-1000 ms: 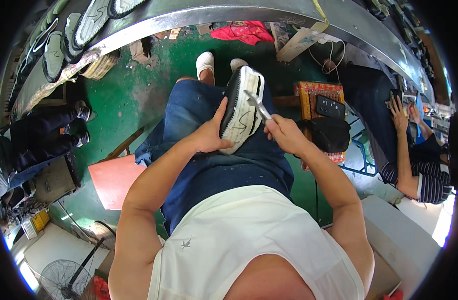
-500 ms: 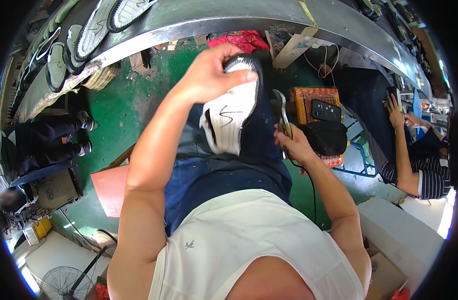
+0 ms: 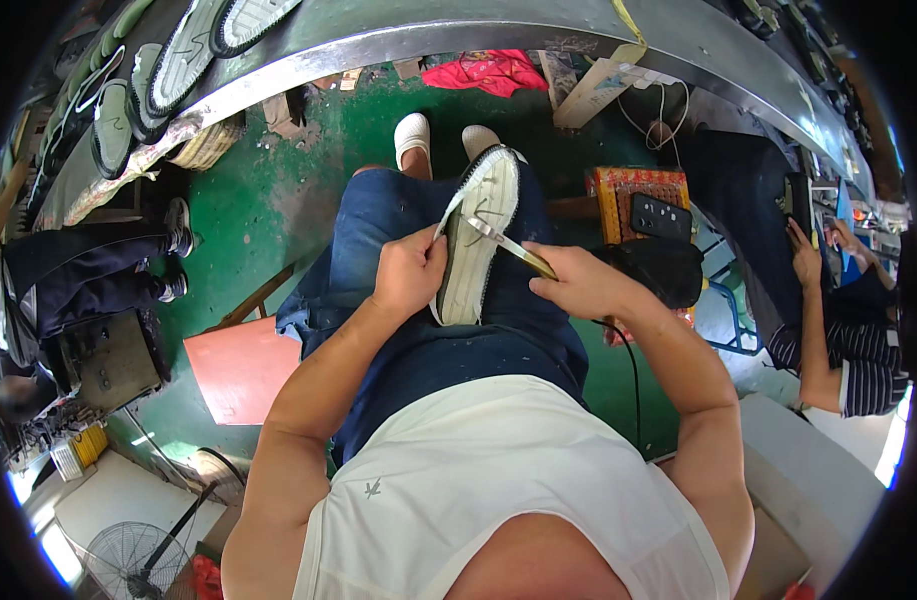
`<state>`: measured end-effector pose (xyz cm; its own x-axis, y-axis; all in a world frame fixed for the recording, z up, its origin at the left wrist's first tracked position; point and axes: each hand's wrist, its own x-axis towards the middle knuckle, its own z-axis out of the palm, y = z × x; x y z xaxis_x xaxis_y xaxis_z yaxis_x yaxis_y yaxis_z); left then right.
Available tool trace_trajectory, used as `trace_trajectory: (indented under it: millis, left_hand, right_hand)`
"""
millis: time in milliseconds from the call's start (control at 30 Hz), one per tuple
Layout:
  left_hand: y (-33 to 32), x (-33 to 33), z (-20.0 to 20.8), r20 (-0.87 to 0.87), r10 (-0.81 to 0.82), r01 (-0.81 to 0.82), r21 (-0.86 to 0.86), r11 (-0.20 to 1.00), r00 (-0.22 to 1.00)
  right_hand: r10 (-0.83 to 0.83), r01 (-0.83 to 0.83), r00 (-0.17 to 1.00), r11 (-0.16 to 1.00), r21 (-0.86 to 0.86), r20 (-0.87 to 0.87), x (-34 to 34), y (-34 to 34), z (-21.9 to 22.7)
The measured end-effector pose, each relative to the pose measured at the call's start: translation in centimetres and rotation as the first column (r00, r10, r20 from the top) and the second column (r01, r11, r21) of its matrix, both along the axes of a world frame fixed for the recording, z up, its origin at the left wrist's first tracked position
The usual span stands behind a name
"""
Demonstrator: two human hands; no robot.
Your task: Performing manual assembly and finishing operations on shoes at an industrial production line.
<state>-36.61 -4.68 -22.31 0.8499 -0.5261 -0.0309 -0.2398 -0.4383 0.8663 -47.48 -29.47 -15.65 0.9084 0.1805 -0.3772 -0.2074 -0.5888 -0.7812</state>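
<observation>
A shoe (image 3: 469, 275) lies bottom-up across my thighs, its toe pointing away from me. Its underside is cream-white with a pen mark, and black trim runs round the edge. My left hand (image 3: 410, 268) is closed on the shoe's left side, the fingertips hidden behind it. In my right hand (image 3: 586, 282) are lasting pincers (image 3: 523, 255) with metal jaws and a yellowish handle. The jaws lie over the middle of the underside; whether they grip anything I cannot tell.
Ahead runs a metal-edged bench (image 3: 398, 45) with several shoes (image 3: 186, 55) at its left. To my right, a phone (image 3: 661, 215) and a black bag (image 3: 653, 272) rest on a patterned stool (image 3: 618, 190). A pink board (image 3: 240, 370) stands at left. Co-workers sit on both sides.
The shoe has come down nearer my lap. My left hand has moved from its toe to its left side. My right hand has brought the pincers from the right onto the underside.
</observation>
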Motion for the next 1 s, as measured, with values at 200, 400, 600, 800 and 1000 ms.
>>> trace_trajectory:
  millis: [200, 400, 600, 800, 1000]
  left_hand:
    - [-0.7, -0.2, 1.0, 0.404, -0.144, 0.154, 0.009, 0.988, 0.903]
    - [-1.5, 1.1, -3.8, -0.960, -0.197, -0.473, -0.270, 0.839, 0.198]
    - [-1.0, 2.5, -4.7, -0.838, -0.369, -0.333, -0.509, 0.794, 0.401]
    - [-2.4, 2.2, -3.8, -0.687, -0.202, -0.195, -0.454, 0.870, 0.698]
    - [-3.0, 1.8, -3.1, -0.669, -0.115, -0.222, -0.396, 0.891, 0.734]
  right_hand:
    - [0.249, -0.273, 0.821, 0.962, 0.029, -0.515, 6.8, -1.7, 5.0]
    - [0.271, -0.326, 0.939, 0.896, -0.302, -0.209, 6.0, 0.8, 3.0]
    - [-0.229, 0.227, 0.971, 0.973, -0.040, -0.071, 1.2, 5.0, -4.7]
    - [-0.061, 0.060, 0.993, 0.998, -0.014, -0.098, 2.1, 1.4, -2.9]
    - [-0.088, 0.239, 0.871, 0.935, 0.262, -0.483, 4.5, 0.5, -2.5]
